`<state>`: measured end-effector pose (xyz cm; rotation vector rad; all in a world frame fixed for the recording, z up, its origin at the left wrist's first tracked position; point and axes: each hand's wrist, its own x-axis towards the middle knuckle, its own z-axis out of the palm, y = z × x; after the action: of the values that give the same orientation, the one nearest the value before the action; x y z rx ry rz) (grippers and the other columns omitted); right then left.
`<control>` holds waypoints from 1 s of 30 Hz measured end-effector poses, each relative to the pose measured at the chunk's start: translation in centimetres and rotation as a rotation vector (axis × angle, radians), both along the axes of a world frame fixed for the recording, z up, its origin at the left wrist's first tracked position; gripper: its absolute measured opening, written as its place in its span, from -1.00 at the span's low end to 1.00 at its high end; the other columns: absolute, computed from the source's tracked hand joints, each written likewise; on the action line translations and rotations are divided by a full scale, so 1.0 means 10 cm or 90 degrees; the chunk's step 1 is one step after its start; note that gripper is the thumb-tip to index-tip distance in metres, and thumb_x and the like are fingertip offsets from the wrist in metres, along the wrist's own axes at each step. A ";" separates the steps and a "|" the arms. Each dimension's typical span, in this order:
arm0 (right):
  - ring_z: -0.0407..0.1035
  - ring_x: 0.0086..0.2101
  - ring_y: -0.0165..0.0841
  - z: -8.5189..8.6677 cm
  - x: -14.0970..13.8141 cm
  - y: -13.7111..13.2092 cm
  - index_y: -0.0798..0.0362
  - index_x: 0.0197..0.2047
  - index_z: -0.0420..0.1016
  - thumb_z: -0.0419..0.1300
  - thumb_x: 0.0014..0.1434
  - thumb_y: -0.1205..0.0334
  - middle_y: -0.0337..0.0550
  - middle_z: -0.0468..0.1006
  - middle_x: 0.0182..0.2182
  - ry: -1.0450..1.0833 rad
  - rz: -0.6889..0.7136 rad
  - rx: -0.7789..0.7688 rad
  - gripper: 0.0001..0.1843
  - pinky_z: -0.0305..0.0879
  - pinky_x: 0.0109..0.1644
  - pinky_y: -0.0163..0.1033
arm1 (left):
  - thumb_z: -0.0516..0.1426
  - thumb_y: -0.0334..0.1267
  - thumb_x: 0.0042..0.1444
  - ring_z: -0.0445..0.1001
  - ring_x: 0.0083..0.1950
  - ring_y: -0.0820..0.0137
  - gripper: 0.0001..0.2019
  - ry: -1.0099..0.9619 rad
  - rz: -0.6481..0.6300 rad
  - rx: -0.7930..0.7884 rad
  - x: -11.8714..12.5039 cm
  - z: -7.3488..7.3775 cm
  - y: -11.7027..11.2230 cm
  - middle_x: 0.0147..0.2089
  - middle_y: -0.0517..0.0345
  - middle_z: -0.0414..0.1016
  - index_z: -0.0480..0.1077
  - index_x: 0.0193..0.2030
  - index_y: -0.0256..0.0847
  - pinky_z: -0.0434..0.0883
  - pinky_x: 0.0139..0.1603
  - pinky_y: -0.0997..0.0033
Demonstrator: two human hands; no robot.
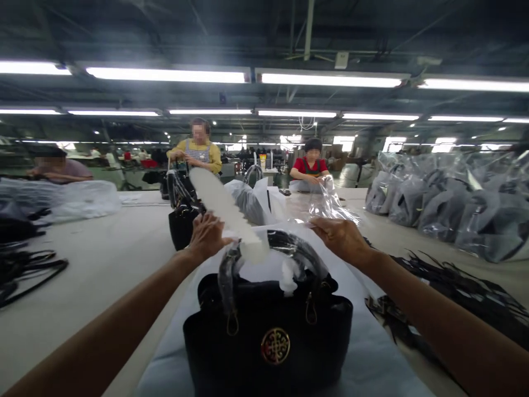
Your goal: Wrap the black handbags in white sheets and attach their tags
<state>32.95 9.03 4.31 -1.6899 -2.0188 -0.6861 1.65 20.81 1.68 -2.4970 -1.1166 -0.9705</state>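
A black handbag (268, 336) with a round gold emblem stands upright in front of me on a pale sheet (372, 364). Its handles are wrapped in clear film. My left hand (206, 234) is closed on a long white foam strip (223, 207) that rises up and to the left from the bag's opening. My right hand (341, 237) is closed in a pinch on a clear plastic bag (328, 204) held above the table to the right of the handbag.
A second black handbag (182, 220) stands just beyond my left hand. Bagged grey handbags (454, 204) are piled at the right. Black straps (454, 298) lie at the right and black straps (25, 270) at the left. Three people sit or stand across the long table (103, 259).
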 end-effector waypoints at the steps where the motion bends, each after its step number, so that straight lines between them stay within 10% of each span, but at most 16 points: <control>1: 0.51 -0.36 -0.30 -0.01 0.01 -0.02 0.00 -0.12 0.54 0.02 0.28 0.13 -0.15 0.64 -0.34 0.002 0.012 0.010 -0.71 0.27 -0.35 -0.31 | 0.14 -0.24 0.04 0.41 0.03 0.07 -0.87 0.021 0.016 -0.031 0.02 0.02 -0.03 -0.19 -0.10 0.55 0.47 -0.40 -0.23 0.24 0.09 -0.09; 7: 0.49 -0.42 -0.22 0.04 0.00 -0.15 -0.03 -0.22 0.58 -0.10 0.30 -0.04 -0.05 0.62 -0.34 0.007 0.045 0.042 -0.54 0.32 -0.41 -0.19 | 0.01 -0.32 0.16 0.48 -0.13 0.21 -0.76 0.008 0.111 -0.114 0.00 0.15 -0.14 -0.32 0.01 0.57 0.49 -0.41 -0.22 0.12 0.18 -0.08; 18: 0.44 -0.45 -0.27 0.12 -0.20 -0.37 -0.02 -0.36 0.56 -0.13 0.28 -0.10 0.00 0.56 -0.39 0.074 0.104 0.030 -0.48 0.32 -0.36 -0.17 | -0.06 -0.37 0.24 0.42 -0.14 0.33 -0.75 0.102 0.127 0.073 -0.32 0.47 -0.63 -0.32 0.12 0.51 0.43 -0.32 -0.25 0.00 0.27 0.08; 25: 0.46 -0.38 -0.34 0.12 -0.34 -0.61 0.01 -0.31 0.56 0.05 0.23 0.22 -0.14 0.56 -0.37 0.092 0.099 -0.022 -0.75 0.31 -0.28 -0.29 | -0.04 -0.29 0.26 0.42 -0.18 0.30 -0.79 -0.071 0.049 0.244 -0.46 0.26 -1.18 -0.31 0.05 0.50 0.36 -0.32 -0.25 0.28 -0.03 0.19; 30: 0.45 -0.32 -0.37 0.12 -0.41 -0.76 0.02 -0.26 0.56 0.08 0.23 0.28 -0.17 0.56 -0.32 0.091 0.059 -0.088 -0.79 0.25 -0.27 -0.34 | -0.07 -0.43 0.24 0.45 -0.11 0.38 -0.79 0.056 -0.268 0.303 -0.20 -0.02 -1.80 -0.19 0.06 0.51 0.36 -0.11 -0.27 0.39 -0.05 0.40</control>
<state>28.86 1.48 5.55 -1.6590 -2.0682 -0.3903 -0.40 2.82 1.44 -2.3727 -0.2790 -1.0611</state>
